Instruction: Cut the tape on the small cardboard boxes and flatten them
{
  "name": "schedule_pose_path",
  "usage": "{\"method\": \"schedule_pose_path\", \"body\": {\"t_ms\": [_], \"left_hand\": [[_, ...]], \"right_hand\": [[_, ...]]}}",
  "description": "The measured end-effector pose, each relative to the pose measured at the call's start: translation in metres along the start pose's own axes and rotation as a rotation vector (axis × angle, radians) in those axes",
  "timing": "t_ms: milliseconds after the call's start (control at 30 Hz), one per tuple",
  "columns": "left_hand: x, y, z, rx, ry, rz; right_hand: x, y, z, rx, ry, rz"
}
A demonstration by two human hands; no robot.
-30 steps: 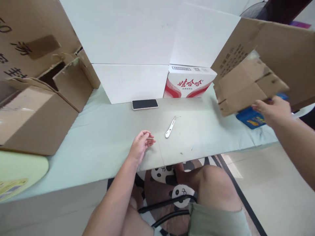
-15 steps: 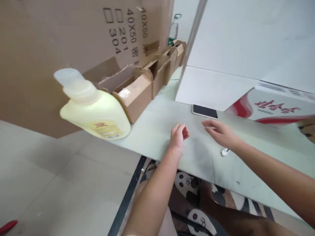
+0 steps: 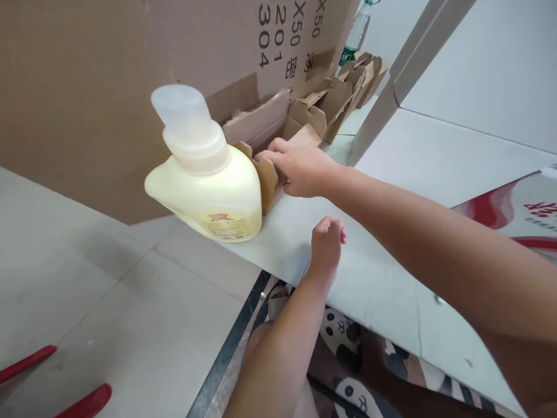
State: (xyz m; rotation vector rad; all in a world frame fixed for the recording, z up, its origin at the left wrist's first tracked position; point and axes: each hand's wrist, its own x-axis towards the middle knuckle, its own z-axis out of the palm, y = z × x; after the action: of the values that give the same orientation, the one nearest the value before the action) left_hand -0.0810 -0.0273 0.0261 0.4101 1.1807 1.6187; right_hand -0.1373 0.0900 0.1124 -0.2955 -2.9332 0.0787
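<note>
Currently, right hand touching a cardboard box, grip unclear, left hand loosely clenched over the table

One camera is sitting on the person's head. It is looking forward and down, facing the left end of the table. It is seeing the left hand and right hand from close above. The yellow bottle is looking big, and the floor is showing lower left.

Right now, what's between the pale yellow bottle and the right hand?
The head view shows the near end of an open cardboard box, the right hand at its edge; any grip is unclear.
</note>
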Motion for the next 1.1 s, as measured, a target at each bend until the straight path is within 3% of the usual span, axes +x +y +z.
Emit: {"method": "schedule_pose_path", "body": {"t_ms": [167,333,433,500,567,600,733,833,933,1100], "left_hand": [[-0.015,0.003,-0.012,0.179,0.297,0.531],[-0.043,0.017,-0.014,0.408,0.231,1.143],[-0.053,0.031,-0.007,0.305,0.28,1.312],[-0.052,0.036,-0.002,0.258,0.308,1.261],[-0.045,0.037,0.002,0.263,0.279,1.085],[-0.04,0.035,0.004,0.271,0.212,0.979],[-0.022,0.018,0.023,0.32,-0.26,0.566],[-0.016,0.002,0.047,0.297,-0.443,0.45],[-0.015,-0.009,0.071,0.16,-0.44,0.441],[-0.015,-0.015,0.09,0.166,-0.292,0.513]], "right_hand": [[-0.071,0.01,-0.012,0.036,0.153,0.143],[-0.151,0.022,-0.022,0.261,0.394,0.331],[-0.207,0.014,-0.041,0.283,0.508,0.381],[-0.249,0.001,-0.056,0.296,0.548,0.358],[-0.291,-0.014,-0.067,0.306,0.585,0.333],[-0.311,-0.022,-0.07,0.308,0.607,0.335],[-0.376,-0.044,-0.062,0.338,0.681,0.414],[-0.404,-0.054,-0.047,0.454,0.698,0.488],[-0.416,-0.065,-0.033,0.573,0.689,0.534],[-0.409,-0.082,-0.012,0.46,0.805,0.622]]}}
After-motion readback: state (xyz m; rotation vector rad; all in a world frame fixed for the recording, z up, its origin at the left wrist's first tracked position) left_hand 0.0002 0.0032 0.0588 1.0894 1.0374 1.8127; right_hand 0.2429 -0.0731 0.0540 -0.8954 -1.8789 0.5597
